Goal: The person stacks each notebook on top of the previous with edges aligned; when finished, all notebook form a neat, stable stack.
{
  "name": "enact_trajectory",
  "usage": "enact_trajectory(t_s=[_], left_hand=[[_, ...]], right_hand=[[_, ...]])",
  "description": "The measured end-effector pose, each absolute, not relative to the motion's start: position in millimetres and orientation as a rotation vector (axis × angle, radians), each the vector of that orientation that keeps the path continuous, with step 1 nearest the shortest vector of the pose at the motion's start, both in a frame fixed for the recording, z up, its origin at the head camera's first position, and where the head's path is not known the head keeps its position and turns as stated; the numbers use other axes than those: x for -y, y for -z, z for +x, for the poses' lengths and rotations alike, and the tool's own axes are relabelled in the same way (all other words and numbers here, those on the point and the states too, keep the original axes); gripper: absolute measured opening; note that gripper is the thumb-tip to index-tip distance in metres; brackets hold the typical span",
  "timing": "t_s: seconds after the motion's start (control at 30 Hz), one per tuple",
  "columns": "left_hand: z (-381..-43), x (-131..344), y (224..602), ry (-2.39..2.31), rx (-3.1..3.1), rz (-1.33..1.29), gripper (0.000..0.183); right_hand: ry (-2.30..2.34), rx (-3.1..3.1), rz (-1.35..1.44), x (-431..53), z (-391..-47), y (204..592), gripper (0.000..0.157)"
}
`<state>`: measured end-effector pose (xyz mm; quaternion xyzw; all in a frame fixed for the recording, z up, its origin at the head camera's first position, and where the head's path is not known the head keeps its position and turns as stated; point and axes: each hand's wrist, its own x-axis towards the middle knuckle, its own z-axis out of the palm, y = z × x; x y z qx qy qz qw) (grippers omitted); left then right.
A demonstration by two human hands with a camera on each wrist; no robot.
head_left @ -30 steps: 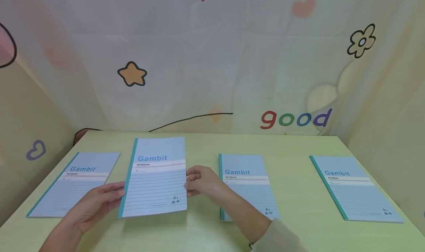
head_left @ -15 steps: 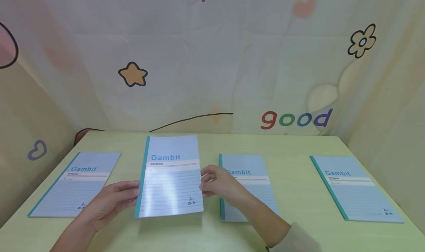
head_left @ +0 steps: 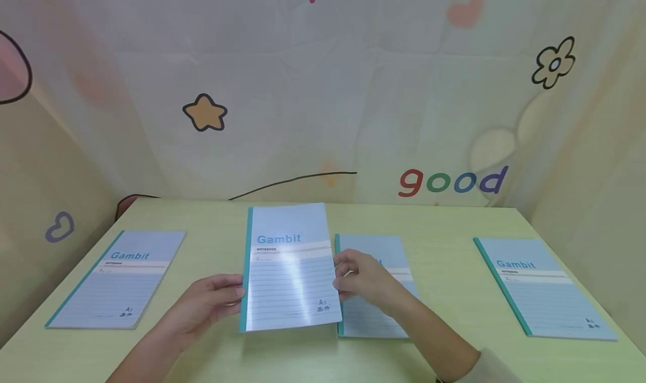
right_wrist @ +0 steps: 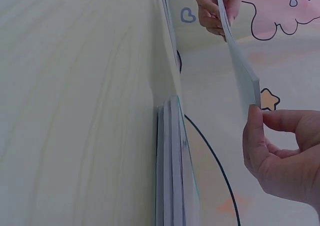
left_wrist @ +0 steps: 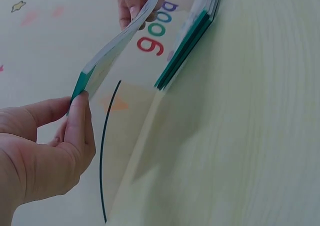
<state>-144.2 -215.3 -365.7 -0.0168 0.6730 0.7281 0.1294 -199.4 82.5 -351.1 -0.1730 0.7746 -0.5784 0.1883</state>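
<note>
A pale blue Gambit notebook (head_left: 292, 282) with a teal spine is held up off the table between both hands. My left hand (head_left: 204, 301) pinches its spine edge, thumb and fingers on opposite faces, as the left wrist view shows of the notebook (left_wrist: 112, 45). At the opposite edge my right hand (head_left: 370, 282) pinches it, the thumb toward me. Below and behind the right hand lies a stack of notebooks (head_left: 373, 318), partly covered by that hand and the held notebook. From the right wrist view, the stack (right_wrist: 172, 171) shows several layered page edges.
On the table's left side lies another Gambit notebook (head_left: 116, 287); one more notebook (head_left: 547, 293) lies at the right. The pale yellow-green table (head_left: 449, 293) backs onto a printed curtain (head_left: 303, 102) with a star, a flower and the word "good".
Both hands have carried the held notebook rightward across the table, from beside the left notebook until its right edge overlaps the stack in the head view. The lying notebooks have stayed put.
</note>
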Motion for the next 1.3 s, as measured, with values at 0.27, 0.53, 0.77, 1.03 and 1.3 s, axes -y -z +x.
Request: enact_trajectory(t_s=[0.27,0.53,0.77,1.03,1.3], left_hand=[[-145,191,366,-2.116,-1.943,-0.024,0.050],[-153,163,362,-2.105,-1.922,0.004,0.044],[-159,142,361,-2.113,-1.896,0.070,0.040],[-163,119,363,-2.118,-1.882,0.066,0.037],[-170,100,369,-2.118,-1.843,0.091,0.038]], right_hand=[[1.628,-2.224,-0.498,-105,-193,349,0.034],[1.571,-2.300,-0.432,-131,-193,350,0.034],[1.551,-2.329,-0.343,-149,-191,353,0.035],[1.537,-2.336,-0.337,-171,-190,355,0.039],[1.506,-2.352,-0.326,-189,-190,355,0.035]])
